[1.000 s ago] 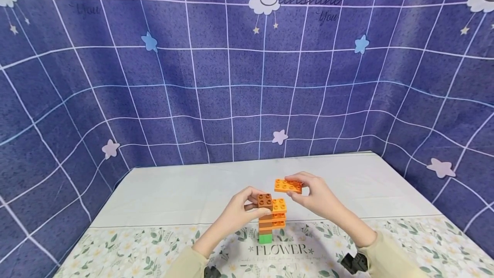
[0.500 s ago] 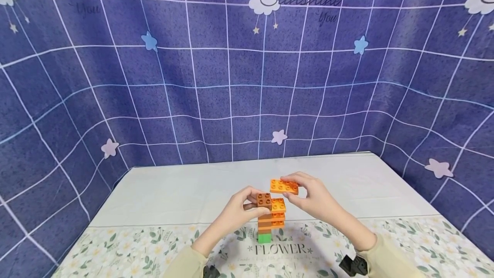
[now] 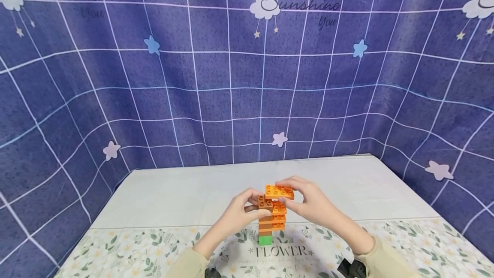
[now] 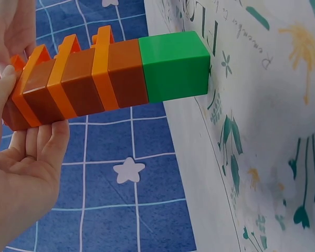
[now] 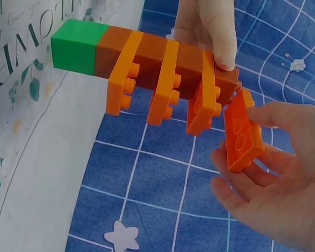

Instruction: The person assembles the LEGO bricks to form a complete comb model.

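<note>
A tower of toy building bricks stands upright on the table, with a green brick (image 3: 265, 240) at its foot. Above it, brown bricks alternate with thin orange plates (image 5: 164, 89) that jut out to the right. My left hand (image 3: 240, 210) grips the tower near the top, thumb in front and fingers behind, around the uppermost brown brick (image 3: 262, 200). Between thumb and fingers, my right hand (image 3: 310, 198) pinches a loose orange plate (image 5: 243, 131) by its outer end. In the right wrist view, the plate's hollow underside faces the top brown brick's studs, its inner edge right beside them.
The table's front is covered with a floral cloth (image 3: 162, 248) lettered "FLOWER", and a plain white strip (image 3: 185, 192) lies behind. A blue gridded curtain (image 3: 208, 98) hangs around the back and sides.
My right hand has brought the loose orange plate left and slightly down, from beside the tower to over its top edge. My left hand keeps its grip on the tower.
</note>
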Tool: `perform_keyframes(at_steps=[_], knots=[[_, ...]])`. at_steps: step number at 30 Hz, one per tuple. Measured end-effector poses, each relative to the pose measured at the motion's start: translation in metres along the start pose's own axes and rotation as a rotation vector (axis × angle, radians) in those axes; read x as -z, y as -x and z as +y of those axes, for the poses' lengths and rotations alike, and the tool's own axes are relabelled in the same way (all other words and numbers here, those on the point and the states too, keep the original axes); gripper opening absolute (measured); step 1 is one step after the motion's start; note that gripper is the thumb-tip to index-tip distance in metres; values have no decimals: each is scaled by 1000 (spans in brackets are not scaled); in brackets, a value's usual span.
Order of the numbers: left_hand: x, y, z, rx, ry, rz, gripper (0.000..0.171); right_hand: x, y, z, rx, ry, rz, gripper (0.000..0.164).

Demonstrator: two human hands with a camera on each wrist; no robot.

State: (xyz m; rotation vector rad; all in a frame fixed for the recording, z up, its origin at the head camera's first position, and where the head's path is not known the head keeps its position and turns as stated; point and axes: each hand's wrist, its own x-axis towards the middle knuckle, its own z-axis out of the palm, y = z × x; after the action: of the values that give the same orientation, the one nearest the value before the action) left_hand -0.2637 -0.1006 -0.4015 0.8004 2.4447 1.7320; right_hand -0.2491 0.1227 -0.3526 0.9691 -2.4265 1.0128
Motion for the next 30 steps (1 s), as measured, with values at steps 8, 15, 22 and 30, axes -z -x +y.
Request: perform_keyframes(at_steps=[8,15,22,30], knots=[[0,0,0,3,-1,-3,38,-3,0,-2,42,-10,-17,35],[0,1,0,0,-1,1,36,-6,0,-2,91,-26,-30,33],[0,1,2,-4,-3,2,34,-7,-2,0,133,-29,-75,33],[0,2,3,-12,8,-4,33,-6,-4,4,161,-37,-117,34]])
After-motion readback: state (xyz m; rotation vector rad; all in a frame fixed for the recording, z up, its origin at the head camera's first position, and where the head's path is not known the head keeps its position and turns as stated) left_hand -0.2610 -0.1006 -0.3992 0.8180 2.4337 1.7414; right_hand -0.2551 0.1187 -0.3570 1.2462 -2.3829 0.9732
